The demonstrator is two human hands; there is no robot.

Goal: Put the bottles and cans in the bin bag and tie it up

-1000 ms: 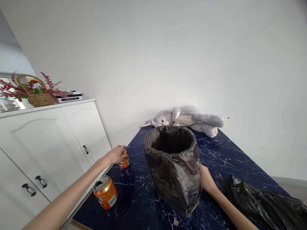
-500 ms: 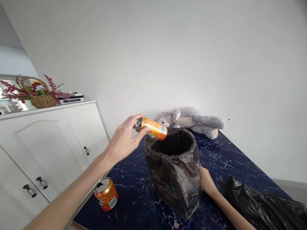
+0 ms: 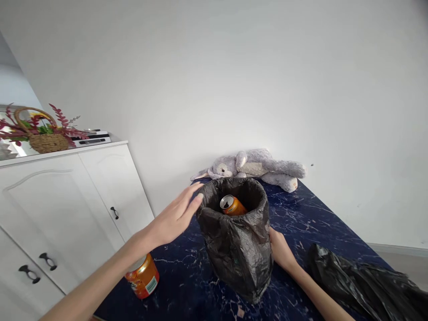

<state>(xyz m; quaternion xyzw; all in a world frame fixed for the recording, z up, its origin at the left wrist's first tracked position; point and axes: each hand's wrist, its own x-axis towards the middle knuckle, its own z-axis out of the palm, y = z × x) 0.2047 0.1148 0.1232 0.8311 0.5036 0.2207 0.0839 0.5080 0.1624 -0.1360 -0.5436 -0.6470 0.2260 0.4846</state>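
Observation:
An orange drink can (image 3: 234, 206) sits tilted in the mouth of a trash bin lined with a black plastic bag (image 3: 239, 249), its opened top facing up and left. Beside the bin's left rim is my left hand (image 3: 179, 214), empty, with the fingers stretched out and apart. My right hand (image 3: 281, 249) holds the right side of the bin; its fingertips are hidden behind the bag. A second orange can (image 3: 147, 278) stands upright at the table's near left, partly covered by my left forearm.
Behind the bin a grey plush rabbit (image 3: 257, 167) lies against the wall. A crumpled black plastic bag (image 3: 357, 281) lies at the right on the dark blue marbled table (image 3: 304, 214). To the left stands a white cabinet (image 3: 50, 196) with a flower basket (image 3: 49, 142) on top.
My left hand has let go of the orange can, which dropped into the bin's mouth. That hand is now lower, beside the rim. The view has shifted slightly; my right hand stays at the bin.

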